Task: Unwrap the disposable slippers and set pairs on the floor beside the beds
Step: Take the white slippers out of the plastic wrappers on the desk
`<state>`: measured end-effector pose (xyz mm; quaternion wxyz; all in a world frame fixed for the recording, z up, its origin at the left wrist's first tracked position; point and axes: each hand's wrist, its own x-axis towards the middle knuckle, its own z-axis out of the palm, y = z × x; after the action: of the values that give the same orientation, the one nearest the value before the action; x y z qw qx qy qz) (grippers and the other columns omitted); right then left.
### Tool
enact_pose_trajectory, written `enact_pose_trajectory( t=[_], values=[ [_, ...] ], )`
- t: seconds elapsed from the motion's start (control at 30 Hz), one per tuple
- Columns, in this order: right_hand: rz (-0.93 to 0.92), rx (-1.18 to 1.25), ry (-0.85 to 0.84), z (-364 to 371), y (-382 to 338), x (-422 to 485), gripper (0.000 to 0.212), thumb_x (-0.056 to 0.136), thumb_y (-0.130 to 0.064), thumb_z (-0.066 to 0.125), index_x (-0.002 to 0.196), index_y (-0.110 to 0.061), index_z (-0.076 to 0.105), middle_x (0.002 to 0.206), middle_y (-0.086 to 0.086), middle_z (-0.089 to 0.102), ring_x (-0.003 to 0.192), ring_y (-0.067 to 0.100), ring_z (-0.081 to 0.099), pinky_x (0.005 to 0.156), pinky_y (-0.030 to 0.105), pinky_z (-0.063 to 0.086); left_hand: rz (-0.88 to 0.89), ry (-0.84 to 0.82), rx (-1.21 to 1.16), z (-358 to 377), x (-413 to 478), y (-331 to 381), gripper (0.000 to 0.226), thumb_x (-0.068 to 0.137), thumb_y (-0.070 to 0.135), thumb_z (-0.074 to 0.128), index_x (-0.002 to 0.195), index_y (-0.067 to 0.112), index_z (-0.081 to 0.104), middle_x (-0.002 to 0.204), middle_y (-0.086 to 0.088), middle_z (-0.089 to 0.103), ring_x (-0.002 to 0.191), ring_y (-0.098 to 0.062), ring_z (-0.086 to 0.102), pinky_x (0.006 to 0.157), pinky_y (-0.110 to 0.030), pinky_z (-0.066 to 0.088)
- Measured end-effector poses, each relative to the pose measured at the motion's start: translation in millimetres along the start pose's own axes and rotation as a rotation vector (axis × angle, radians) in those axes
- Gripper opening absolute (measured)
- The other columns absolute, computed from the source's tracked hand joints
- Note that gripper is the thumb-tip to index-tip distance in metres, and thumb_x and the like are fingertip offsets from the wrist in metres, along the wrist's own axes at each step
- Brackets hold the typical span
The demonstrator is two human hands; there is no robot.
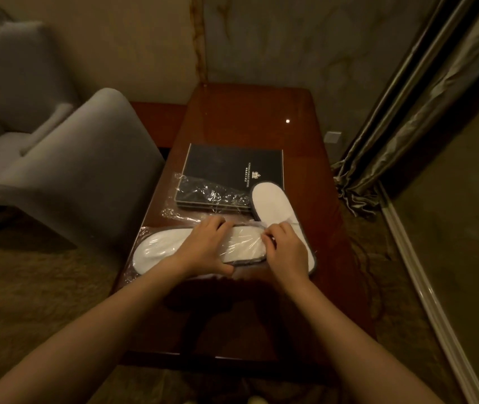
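On the glossy dark-brown wooden table [261, 112], a flat black rectangular folder [232, 167] lies near the middle, carrying a small pale crest and a line of print that seems to read "FOREST HOTEL"; the rest is too small to make out. Just nearer than the folder, a white slipper pack in clear plastic wrap [162, 252] lies crosswise. The left hand [206, 246] clamps its middle, thumb on the near edge and fingers over the far edge. The right hand [284, 252] pinches the wrap at the pack's right end with curled fingers. An unwrapped white slipper with a grey rim [273, 205] lies partly over the folder's near right corner, its heel end hidden under the right hand. Crumpled loose clear plastic film [203, 193] covers the folder's near left edge. A grey upholstered chair [86, 158] stands left of the table, a drawn olive curtain [407, 112] to its right.
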<state>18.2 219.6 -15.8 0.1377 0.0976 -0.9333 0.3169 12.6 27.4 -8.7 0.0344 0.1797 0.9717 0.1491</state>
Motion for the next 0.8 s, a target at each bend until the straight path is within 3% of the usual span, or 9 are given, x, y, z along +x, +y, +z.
enact_pose_trajectory(
  t=[0.1,0.17,0.23,0.33,0.47,0.57,0.63,0.7,0.8],
  values=[
    [0.032,0.158,0.09,-10.9,-8.4,9.9,0.009,0.089,-0.013,0.056,0.086,-0.01,0.063,0.084,0.0,0.061,0.074,0.012,0.051,0.061,0.018,0.036,-0.004,0.04,-0.002,-14.5,-1.3,2.4,0.098,0.054,0.053,0.073,0.137,0.016,0.035,0.129,-0.004,0.042,0.115,-0.022,0.042,0.097,-0.031,0.038],
    [0.196,0.392,0.187,-16.0,-12.9,15.5,0.011,0.088,-0.014,0.056,0.082,-0.016,0.064,0.078,-0.006,0.061,0.072,0.012,0.057,0.062,0.015,0.041,-0.027,0.043,-0.044,-23.0,-2.3,2.9,0.099,0.056,0.052,0.074,0.138,0.016,0.033,0.131,-0.004,0.041,0.118,-0.021,0.041,0.098,-0.032,0.039],
    [0.411,0.637,0.214,-18.9,-16.3,20.8,0.012,0.089,-0.018,0.056,0.08,-0.02,0.064,0.077,-0.004,0.065,0.077,0.019,0.063,0.068,0.027,0.051,-0.058,0.032,-0.115,-28.9,-4.4,3.8,0.1,0.058,0.049,0.076,0.14,0.017,0.03,0.135,-0.003,0.038,0.121,-0.02,0.04,0.099,-0.031,0.039],
    [0.579,0.837,0.127,-21.5,-15.7,23.4,0.013,0.09,-0.016,0.055,0.084,-0.015,0.067,0.083,0.003,0.066,0.085,0.024,0.062,0.078,0.039,0.053,-0.063,0.05,-0.132,-32.5,-9.1,4.3,0.1,0.057,0.047,0.077,0.14,0.017,0.03,0.134,-0.003,0.038,0.12,-0.019,0.041,0.097,-0.029,0.038],
    [0.579,0.816,0.011,-25.5,-15.5,22.0,0.024,0.094,-0.026,0.049,0.104,-0.009,0.063,0.085,0.002,0.065,0.077,0.02,0.064,0.069,0.034,0.056,-0.061,0.102,-0.114,-35.7,-16.1,0.7,0.1,0.056,0.049,0.077,0.139,0.016,0.032,0.131,-0.003,0.04,0.116,-0.019,0.043,0.096,-0.028,0.038],
    [0.547,0.716,-0.088,-28.2,-24.5,22.7,0.031,0.089,-0.044,0.052,0.104,-0.017,0.05,0.084,-0.005,0.06,0.074,0.014,0.063,0.061,0.028,0.057,-0.062,0.129,-0.09,-39.4,-18.0,1.1,0.099,0.056,0.05,0.077,0.137,0.016,0.032,0.13,-0.003,0.041,0.114,-0.019,0.043,0.094,-0.028,0.038],
    [0.478,0.615,-0.126,-28.7,-29.4,20.7,0.026,0.087,-0.039,0.058,0.102,-0.021,0.048,0.081,-0.011,0.056,0.069,0.006,0.06,0.054,0.019,0.052,-0.068,0.14,-0.086,-41.9,-18.5,2.6,0.098,0.056,0.049,0.077,0.137,0.017,0.033,0.13,-0.003,0.041,0.114,-0.019,0.042,0.094,-0.029,0.039],
    [0.432,0.642,-0.096,-31.0,-28.5,17.5,0.01,0.088,-0.023,0.058,0.096,-0.017,0.056,0.081,-0.005,0.06,0.066,0.006,0.061,0.052,0.015,0.051,-0.087,0.145,-0.112,-44.6,-20.0,1.2,0.097,0.058,0.049,0.077,0.138,0.017,0.032,0.132,-0.003,0.04,0.116,-0.019,0.041,0.096,-0.03,0.039],
    [0.451,0.799,-0.082,-32.6,-16.2,10.4,0.011,0.089,-0.01,0.056,0.091,-0.017,0.064,0.087,0.007,0.066,0.074,0.017,0.064,0.064,0.027,0.057,-0.137,0.106,-0.227,-48.3,-24.1,-1.8,0.098,0.062,0.05,0.077,0.14,0.017,0.027,0.135,-0.002,0.035,0.119,-0.015,0.037,0.097,-0.028,0.037]
  ],
)
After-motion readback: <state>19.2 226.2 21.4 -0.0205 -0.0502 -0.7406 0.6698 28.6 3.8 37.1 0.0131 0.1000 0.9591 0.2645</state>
